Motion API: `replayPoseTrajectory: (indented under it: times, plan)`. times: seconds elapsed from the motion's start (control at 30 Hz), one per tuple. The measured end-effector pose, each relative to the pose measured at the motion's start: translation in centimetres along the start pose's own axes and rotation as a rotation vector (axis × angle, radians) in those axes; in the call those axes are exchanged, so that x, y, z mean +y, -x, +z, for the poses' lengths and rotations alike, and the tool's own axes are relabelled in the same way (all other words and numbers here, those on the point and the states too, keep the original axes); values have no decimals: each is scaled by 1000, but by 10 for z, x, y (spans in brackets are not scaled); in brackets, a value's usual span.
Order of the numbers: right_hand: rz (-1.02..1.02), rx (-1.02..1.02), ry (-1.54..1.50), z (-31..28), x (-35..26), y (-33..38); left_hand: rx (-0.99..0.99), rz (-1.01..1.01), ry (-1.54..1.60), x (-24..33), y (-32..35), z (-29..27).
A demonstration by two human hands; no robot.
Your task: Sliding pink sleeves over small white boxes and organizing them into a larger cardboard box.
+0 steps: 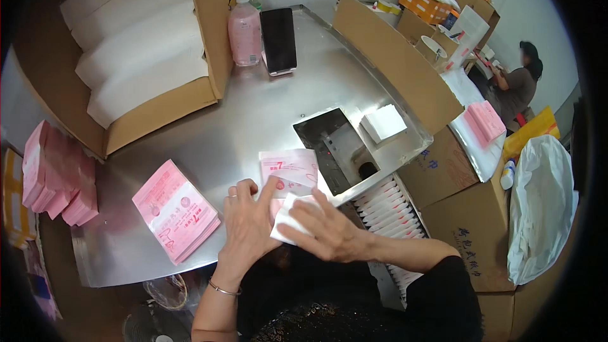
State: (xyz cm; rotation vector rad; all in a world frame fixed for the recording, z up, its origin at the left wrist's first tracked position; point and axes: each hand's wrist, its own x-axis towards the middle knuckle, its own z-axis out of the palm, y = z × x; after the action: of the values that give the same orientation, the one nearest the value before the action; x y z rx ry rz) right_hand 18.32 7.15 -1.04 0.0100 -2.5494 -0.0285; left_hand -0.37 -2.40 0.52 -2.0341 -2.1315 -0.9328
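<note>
My left hand [247, 221] presses on a pink and white printed pouch [291, 170] lying on the steel table [253, 120], fingers spread at its lower left corner. My right hand [320, 228] lies flat over a folded white tissue pad [282, 221] at the pouch's open end, its fingers pointing left. A stack of flat pink pouches [174, 209] rests just left of my left hand. To the right of the pouch, a sunken metal machine [332, 145] is set into the table.
A large carton of white tissue stacks [136, 44] fills the back left. A pink bottle [244, 33] and a dark phone [278, 39] stand behind. Filled pouches lie in a box [389, 209] at right. Another person [516, 82] sits far right. More pink packs [57, 174] sit left.
</note>
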Motion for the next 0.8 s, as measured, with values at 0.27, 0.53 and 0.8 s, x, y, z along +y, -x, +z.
replayPoseTrajectory:
  times: [0.27,0.53,0.8]
  plan:
    - [598,-403,82,55,97,-29,-108,-96,58,19,4,-22]
    - [718,-243,151,12,102,17,166,-57,122,-4,42,-44]
    - [777,79,655,-24,153,57,34,-470,-342,-67,73,-95]
